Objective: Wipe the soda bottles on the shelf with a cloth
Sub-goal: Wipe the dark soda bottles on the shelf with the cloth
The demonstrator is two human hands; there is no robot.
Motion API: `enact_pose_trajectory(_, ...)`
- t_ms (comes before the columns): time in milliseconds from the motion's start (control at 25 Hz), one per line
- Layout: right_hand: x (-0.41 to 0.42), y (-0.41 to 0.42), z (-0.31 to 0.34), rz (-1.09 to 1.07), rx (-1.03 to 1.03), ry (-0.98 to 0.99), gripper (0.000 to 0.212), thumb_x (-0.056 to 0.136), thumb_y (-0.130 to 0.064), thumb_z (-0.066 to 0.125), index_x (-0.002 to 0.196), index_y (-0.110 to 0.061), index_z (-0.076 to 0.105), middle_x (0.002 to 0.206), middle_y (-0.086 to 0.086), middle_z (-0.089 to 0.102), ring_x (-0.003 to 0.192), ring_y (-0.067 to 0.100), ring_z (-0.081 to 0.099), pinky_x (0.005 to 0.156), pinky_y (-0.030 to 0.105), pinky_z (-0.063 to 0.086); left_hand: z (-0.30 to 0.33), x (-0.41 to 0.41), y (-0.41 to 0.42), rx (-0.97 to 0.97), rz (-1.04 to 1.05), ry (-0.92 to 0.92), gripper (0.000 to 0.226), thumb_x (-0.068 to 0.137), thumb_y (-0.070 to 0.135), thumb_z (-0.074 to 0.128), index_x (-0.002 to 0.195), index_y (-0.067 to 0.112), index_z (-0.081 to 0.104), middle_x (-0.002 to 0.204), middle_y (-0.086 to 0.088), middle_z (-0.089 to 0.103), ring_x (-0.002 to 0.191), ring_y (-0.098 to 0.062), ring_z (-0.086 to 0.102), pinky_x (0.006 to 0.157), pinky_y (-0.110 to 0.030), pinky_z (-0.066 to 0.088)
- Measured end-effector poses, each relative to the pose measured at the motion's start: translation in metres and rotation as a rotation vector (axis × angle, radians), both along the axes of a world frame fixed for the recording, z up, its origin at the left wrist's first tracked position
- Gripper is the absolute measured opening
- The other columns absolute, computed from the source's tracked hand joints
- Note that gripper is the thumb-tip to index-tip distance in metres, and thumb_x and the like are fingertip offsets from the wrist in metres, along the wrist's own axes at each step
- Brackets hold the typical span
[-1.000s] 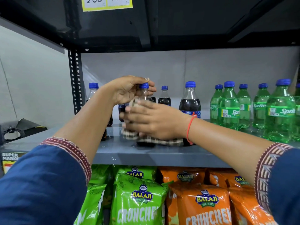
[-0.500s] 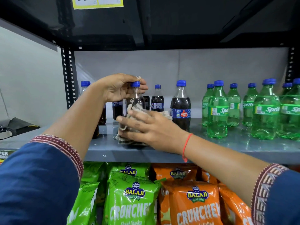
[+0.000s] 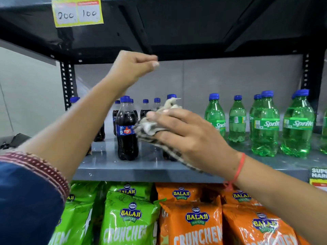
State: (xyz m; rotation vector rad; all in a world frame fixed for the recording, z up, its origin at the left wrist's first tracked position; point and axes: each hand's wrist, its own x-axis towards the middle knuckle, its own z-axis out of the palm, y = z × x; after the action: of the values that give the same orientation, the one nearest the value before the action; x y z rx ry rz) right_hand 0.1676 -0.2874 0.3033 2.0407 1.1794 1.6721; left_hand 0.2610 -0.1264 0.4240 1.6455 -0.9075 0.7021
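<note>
Your right hand holds a checked cloth, fingers clamped on it, pressed against a dark cola bottle standing near the front of the grey shelf. Your left hand is raised above the bottles, fingers curled loosely together and holding nothing. More cola bottles stand farther back; green Sprite bottles stand to the right. Balaji wafer bags fill the shelf below.

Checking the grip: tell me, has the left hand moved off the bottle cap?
Yes. The left hand has risen off the cola bottle, up toward the upper shelf.
</note>
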Motion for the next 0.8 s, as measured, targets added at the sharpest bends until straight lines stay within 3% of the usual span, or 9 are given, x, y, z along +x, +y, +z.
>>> enact_pose_trajectory(160, 0.020, -0.031, -0.008, -0.121, -0.105, 0.022, 0.030, 0.091, -0.004, 0.039, 0.097, -0.008, 0.068, 0.125, 0.014, 0.062, 0.108, 0.033, 0.061, 0.078, 0.043, 0.057, -0.018, 0.002, -0.054, 0.225, -0.102, 0.276, 0.017, 0.083, 0.026, 0.059, 0.095, 0.016, 0.065, 0.104, -0.004, 0.065, 0.091, -0.009, 0.060, 0.084, -0.021, 0.046)
enact_pose_trajectory(320, 0.050, -0.037, -0.018, -0.274, -0.216, 0.026, 0.030, 0.083, -0.013, 0.058, 0.112, -0.014, 0.063, 0.135, 0.012, 0.054, 0.124, 0.033, 0.049, 0.098, 0.050, 0.046, -0.018, 0.014, -0.056, 0.227, -0.189, 0.443, 0.026, 0.085, 0.000, 0.049, 0.107, 0.004, 0.062, 0.097, -0.005, 0.067, 0.083, -0.007, 0.063, 0.060, -0.011, 0.052)
enact_pose_trajectory(400, 0.059, -0.037, -0.020, -0.293, -0.226, 0.027, 0.038, 0.081, -0.021, 0.066, 0.118, -0.017, 0.060, 0.137, 0.010, 0.052, 0.127, 0.031, 0.046, 0.100, 0.050, 0.042, -0.017, 0.017, -0.051, 0.244, -0.189, 0.464, 0.023, 0.084, -0.003, 0.048, 0.101, 0.003, 0.063, 0.088, -0.003, 0.070, 0.078, -0.008, 0.066, 0.063, -0.014, 0.055)
enact_pose_trajectory(560, 0.066, -0.041, -0.009, -0.276, -0.318, -0.010, 0.037, 0.083, -0.025, 0.062, 0.119, -0.017, 0.058, 0.139, 0.010, 0.050, 0.129, 0.031, 0.044, 0.104, 0.050, 0.038, -0.015, 0.022, -0.047, 0.257, -0.246, 0.520, 0.022, 0.084, -0.003, 0.048, 0.089, 0.007, 0.067, 0.071, 0.002, 0.075, 0.072, -0.008, 0.069, 0.066, -0.018, 0.056)
enact_pose_trajectory(720, 0.067, -0.039, -0.002, -0.265, -0.251, -0.044, 0.043, 0.087, -0.023, 0.049, 0.128, -0.013, 0.051, 0.141, 0.013, 0.046, 0.130, 0.033, 0.041, 0.106, 0.050, 0.033, -0.020, 0.029, -0.048, 0.212, -0.348, 0.588, 0.022, 0.085, 0.000, 0.046, 0.090, 0.010, 0.066, 0.075, 0.003, 0.076, 0.076, -0.008, 0.069, 0.067, -0.017, 0.056)
enact_pose_trajectory(800, 0.067, -0.040, -0.004, -0.277, -0.351, -0.056, 0.046, 0.085, -0.016, 0.044, 0.130, -0.008, 0.048, 0.143, 0.011, 0.043, 0.132, 0.031, 0.039, 0.108, 0.048, 0.030, -0.023, 0.034, -0.048, 0.189, -0.406, 0.609, 0.021, 0.085, 0.002, 0.047, 0.092, 0.010, 0.065, 0.077, 0.002, 0.076, 0.079, -0.008, 0.070, 0.069, -0.017, 0.056)
